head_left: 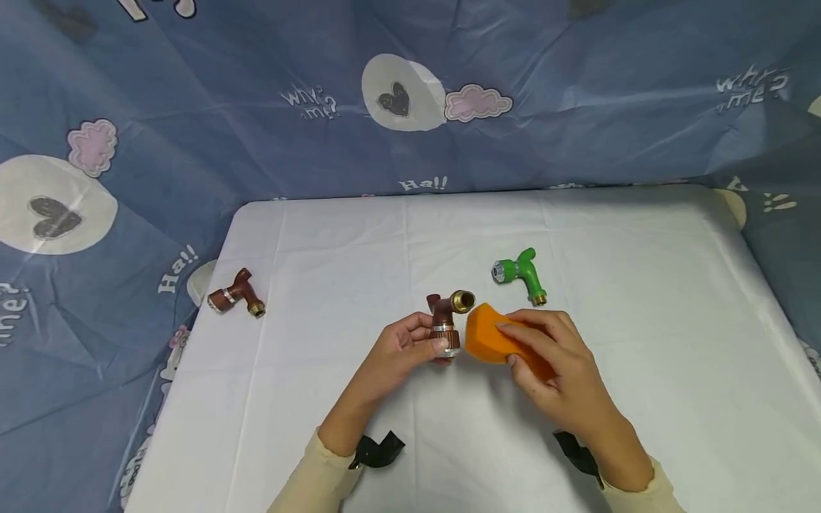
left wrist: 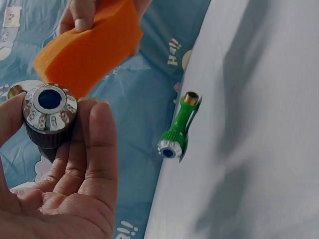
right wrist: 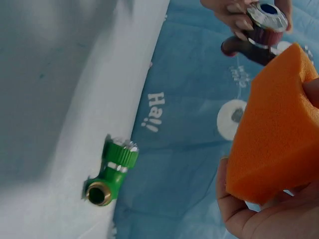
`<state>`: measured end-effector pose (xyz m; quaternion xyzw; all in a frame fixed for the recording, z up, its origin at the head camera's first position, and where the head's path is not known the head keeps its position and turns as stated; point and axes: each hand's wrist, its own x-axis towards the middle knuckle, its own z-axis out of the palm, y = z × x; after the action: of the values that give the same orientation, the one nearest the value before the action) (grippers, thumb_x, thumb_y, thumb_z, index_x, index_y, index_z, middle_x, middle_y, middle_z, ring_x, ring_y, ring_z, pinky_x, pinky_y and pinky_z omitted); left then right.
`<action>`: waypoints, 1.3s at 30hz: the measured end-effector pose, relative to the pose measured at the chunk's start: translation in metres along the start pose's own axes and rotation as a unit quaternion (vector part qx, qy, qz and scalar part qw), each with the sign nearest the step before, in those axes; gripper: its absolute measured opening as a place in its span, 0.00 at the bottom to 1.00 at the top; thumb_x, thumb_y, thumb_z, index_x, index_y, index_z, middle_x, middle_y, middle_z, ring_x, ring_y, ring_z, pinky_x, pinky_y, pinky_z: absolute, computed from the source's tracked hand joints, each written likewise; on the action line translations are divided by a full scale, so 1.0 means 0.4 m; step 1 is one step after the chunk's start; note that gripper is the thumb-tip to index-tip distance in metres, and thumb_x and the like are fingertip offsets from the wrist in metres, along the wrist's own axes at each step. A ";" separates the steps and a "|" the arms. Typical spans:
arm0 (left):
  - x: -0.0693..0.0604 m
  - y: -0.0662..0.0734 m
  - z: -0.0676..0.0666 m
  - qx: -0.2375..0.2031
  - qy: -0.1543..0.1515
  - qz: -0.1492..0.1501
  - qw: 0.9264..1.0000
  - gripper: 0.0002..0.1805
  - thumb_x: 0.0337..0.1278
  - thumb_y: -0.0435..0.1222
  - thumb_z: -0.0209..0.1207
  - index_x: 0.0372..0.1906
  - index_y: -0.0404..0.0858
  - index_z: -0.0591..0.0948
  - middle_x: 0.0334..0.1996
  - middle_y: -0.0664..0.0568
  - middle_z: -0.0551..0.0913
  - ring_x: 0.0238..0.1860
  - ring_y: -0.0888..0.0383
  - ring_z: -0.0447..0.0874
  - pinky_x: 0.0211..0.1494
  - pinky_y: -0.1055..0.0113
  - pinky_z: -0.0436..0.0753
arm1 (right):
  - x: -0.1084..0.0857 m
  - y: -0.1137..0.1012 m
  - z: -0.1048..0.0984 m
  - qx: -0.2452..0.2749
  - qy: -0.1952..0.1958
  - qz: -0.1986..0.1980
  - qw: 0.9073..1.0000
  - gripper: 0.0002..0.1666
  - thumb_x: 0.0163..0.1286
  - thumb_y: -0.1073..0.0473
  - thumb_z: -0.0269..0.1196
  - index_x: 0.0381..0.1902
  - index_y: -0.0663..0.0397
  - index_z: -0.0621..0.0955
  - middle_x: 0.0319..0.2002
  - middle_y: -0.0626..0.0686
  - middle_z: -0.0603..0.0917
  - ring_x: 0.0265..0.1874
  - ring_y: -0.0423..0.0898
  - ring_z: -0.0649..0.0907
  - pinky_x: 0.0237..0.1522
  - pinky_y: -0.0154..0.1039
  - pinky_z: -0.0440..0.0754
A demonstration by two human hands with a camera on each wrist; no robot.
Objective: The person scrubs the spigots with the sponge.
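My left hand (head_left: 400, 353) grips a brown tap (head_left: 442, 313) by its ribbed lower collar, thumb in front. The tap's brass threaded mouth points toward the right, and its chrome end with a dark blue centre shows in the left wrist view (left wrist: 50, 107). An orange sponge (head_left: 490, 335) is pinched between the thumb and fingers of my right hand (head_left: 567, 370). Between sponge and tap there is a small gap in the head view. The right wrist view shows the sponge (right wrist: 274, 129) large, with the tap (right wrist: 264, 37) beyond it.
A green tap (head_left: 527, 274) lies on the white-covered table (head_left: 641, 285), behind the right hand. Another brown tap (head_left: 239, 292) lies near the left edge. Blue printed cloth (head_left: 256, 85) hangs behind and beside the table.
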<state>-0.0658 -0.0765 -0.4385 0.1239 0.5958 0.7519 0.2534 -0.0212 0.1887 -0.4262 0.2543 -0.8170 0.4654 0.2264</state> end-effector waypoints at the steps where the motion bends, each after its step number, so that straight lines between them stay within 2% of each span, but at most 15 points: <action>1: 0.000 0.001 -0.002 0.000 0.003 0.002 1.000 0.14 0.70 0.29 0.61 0.54 0.26 0.75 0.48 0.42 0.86 0.44 0.52 0.89 0.50 0.55 0.88 | -0.004 0.003 -0.005 0.002 0.004 0.009 1.000 0.21 0.64 0.62 0.64 0.55 0.57 0.88 0.56 0.58 0.83 0.55 0.54 0.77 0.63 0.31 0.72; 7: -0.003 0.009 -0.004 0.012 0.011 0.000 1.000 0.18 0.68 0.28 0.63 0.58 0.27 0.76 0.50 0.41 0.85 0.47 0.52 0.88 0.53 0.53 0.87 | -0.009 0.011 -0.037 0.020 0.026 0.030 0.999 0.20 0.67 0.63 0.67 0.56 0.62 0.86 0.57 0.62 0.82 0.59 0.53 0.77 0.61 0.29 0.76; 12: -0.014 0.013 0.001 0.083 -0.009 -0.017 0.996 0.21 0.66 0.29 0.67 0.61 0.31 0.79 0.47 0.44 0.88 0.46 0.55 0.88 0.51 0.65 0.85 | 0.016 -0.001 -0.078 0.050 0.055 0.022 0.997 0.19 0.72 0.61 0.69 0.55 0.70 0.85 0.55 0.68 0.81 0.59 0.50 0.80 0.59 0.29 0.79; 15: -0.023 0.018 0.006 0.122 -0.026 -0.029 0.992 0.23 0.64 0.31 0.70 0.63 0.35 0.81 0.45 0.45 0.90 0.43 0.56 0.88 0.46 0.70 0.83 | 0.034 -0.019 -0.093 0.072 0.052 0.016 0.996 0.20 0.73 0.61 0.69 0.55 0.72 0.84 0.55 0.69 0.81 0.58 0.49 0.81 0.58 0.29 0.79; 19: -0.030 0.023 0.013 0.145 -0.039 -0.040 0.988 0.22 0.64 0.33 0.71 0.62 0.39 0.83 0.43 0.48 0.90 0.38 0.55 0.86 0.42 0.70 0.82 | 0.047 -0.050 -0.084 0.072 -0.007 -0.002 0.997 0.21 0.76 0.53 0.67 0.57 0.66 0.85 0.58 0.65 0.81 0.60 0.51 0.78 0.61 0.30 0.78; 23: -0.031 0.027 0.015 0.170 -0.036 -0.039 0.984 0.20 0.65 0.33 0.70 0.61 0.38 0.84 0.45 0.49 0.89 0.40 0.55 0.87 0.44 0.68 0.84 | 0.049 -0.079 -0.064 0.055 -0.073 -0.020 0.996 0.22 0.80 0.47 0.60 0.59 0.56 0.86 0.60 0.59 0.81 0.60 0.53 0.75 0.62 0.29 0.74; 26: -0.032 0.029 0.014 0.197 -0.030 -0.035 0.979 0.19 0.65 0.32 0.68 0.59 0.38 0.85 0.45 0.50 0.88 0.40 0.55 0.87 0.44 0.67 0.84 | 0.047 -0.094 -0.054 0.040 -0.113 -0.027 0.992 0.21 0.81 0.46 0.58 0.61 0.51 0.86 0.61 0.54 0.81 0.59 0.51 0.74 0.61 0.30 0.72; 30: -0.033 0.029 0.013 0.217 -0.025 -0.026 0.976 0.18 0.64 0.32 0.68 0.59 0.39 0.85 0.46 0.50 0.87 0.40 0.55 0.88 0.44 0.67 0.85 | 0.042 -0.101 -0.042 -0.011 -0.162 -0.031 0.986 0.19 0.81 0.48 0.58 0.61 0.44 0.86 0.61 0.49 0.80 0.58 0.48 0.74 0.60 0.33 0.71; 34: -0.034 0.028 0.016 0.222 -0.017 -0.013 0.975 0.19 0.63 0.30 0.68 0.58 0.37 0.85 0.47 0.50 0.86 0.42 0.55 0.88 0.46 0.65 0.87 | 0.039 -0.095 -0.037 -0.063 -0.181 -0.015 0.981 0.18 0.80 0.48 0.59 0.61 0.42 0.86 0.60 0.48 0.80 0.58 0.48 0.75 0.59 0.41 0.71; 35: -0.034 0.028 0.018 0.229 -0.010 -0.006 0.973 0.19 0.63 0.30 0.68 0.58 0.37 0.85 0.47 0.50 0.85 0.41 0.55 0.87 0.46 0.65 0.87 | 0.039 -0.091 -0.035 -0.072 -0.177 -0.017 0.981 0.18 0.78 0.50 0.62 0.61 0.43 0.86 0.60 0.49 0.80 0.58 0.49 0.75 0.59 0.43 0.71; 39: -0.033 0.026 0.024 0.275 0.019 0.035 0.961 0.20 0.59 0.30 0.73 0.56 0.38 0.86 0.46 0.55 0.83 0.41 0.58 0.84 0.48 0.65 0.87 | 0.042 -0.078 -0.032 -0.106 -0.158 -0.030 0.981 0.21 0.68 0.57 0.71 0.59 0.46 0.87 0.59 0.51 0.81 0.56 0.53 0.76 0.59 0.50 0.71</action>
<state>-0.0523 -0.0773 -0.4247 0.1952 0.7795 0.5701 0.1713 -0.0128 0.1828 -0.3899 0.3232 -0.8792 0.3235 0.1340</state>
